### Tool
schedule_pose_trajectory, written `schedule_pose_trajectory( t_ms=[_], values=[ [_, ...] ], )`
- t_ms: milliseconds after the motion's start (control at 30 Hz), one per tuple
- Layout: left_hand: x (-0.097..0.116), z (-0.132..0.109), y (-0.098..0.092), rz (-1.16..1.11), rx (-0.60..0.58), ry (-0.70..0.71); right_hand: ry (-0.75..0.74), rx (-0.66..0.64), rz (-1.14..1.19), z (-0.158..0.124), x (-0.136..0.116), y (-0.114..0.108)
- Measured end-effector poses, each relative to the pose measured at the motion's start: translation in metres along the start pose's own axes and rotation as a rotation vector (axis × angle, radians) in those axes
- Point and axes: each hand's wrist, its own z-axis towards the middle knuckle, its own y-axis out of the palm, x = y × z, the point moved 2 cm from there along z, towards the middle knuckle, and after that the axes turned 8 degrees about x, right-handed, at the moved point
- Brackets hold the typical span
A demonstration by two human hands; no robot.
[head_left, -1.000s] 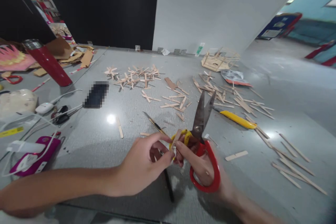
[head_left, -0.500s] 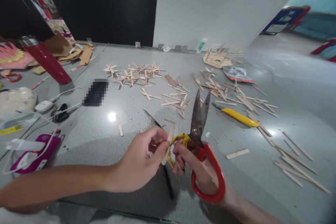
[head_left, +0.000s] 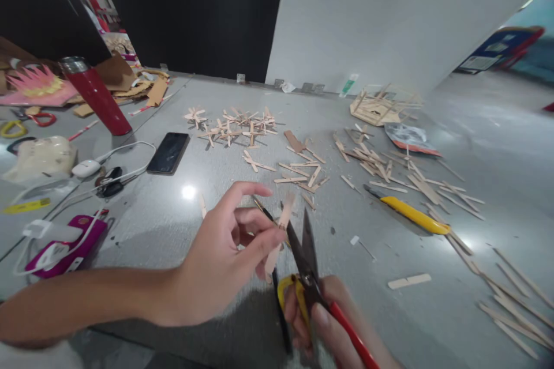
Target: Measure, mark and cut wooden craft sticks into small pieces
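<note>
- Pale wooden stick [head_left: 272, 256], upright on a slight lean, was pinched between the thumb and fingers of our left hand [head_left: 227, 248], above the grey table [head_left: 359, 328].
- Our right hand [head_left: 335, 308] grasped the scissors [head_left: 308, 278] by their handles — one yellow, one red — low in the view.
- Dark blades stood parted and pointed away from us, the left one just beside the stick; we could not tell whether they touched.
- Below our left hand, partly hidden by it, a slim black tool [head_left: 283, 328] lay on the table.
- To the right we had a yellow cutter [head_left: 411, 216] with its blade out, and nearer us a single flat stick [head_left: 409, 281].
- Farther back lay star-like clusters of sticks [head_left: 227, 127], and right of them a wooden frame [head_left: 372, 112] — pale and many-sided.
- Over on the left we had a phone [head_left: 168, 153], a red flask [head_left: 97, 98] and a purple device [head_left: 82, 239] with white cables.
</note>
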Motion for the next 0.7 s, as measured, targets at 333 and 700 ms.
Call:
schedule_pose_trajectory(
  t_ms=[333,700],
  values=[
    [-0.014,-0.012,0.007,-0.009,-0.075,-0.166,-0.094,-0.087,0.024,0.005,-0.016,0.012],
    [-0.002,-0.008,0.005,0.131,-0.174,-0.114,-0.089,-0.097,-0.011,0.008,-0.037,0.021]
  ],
)
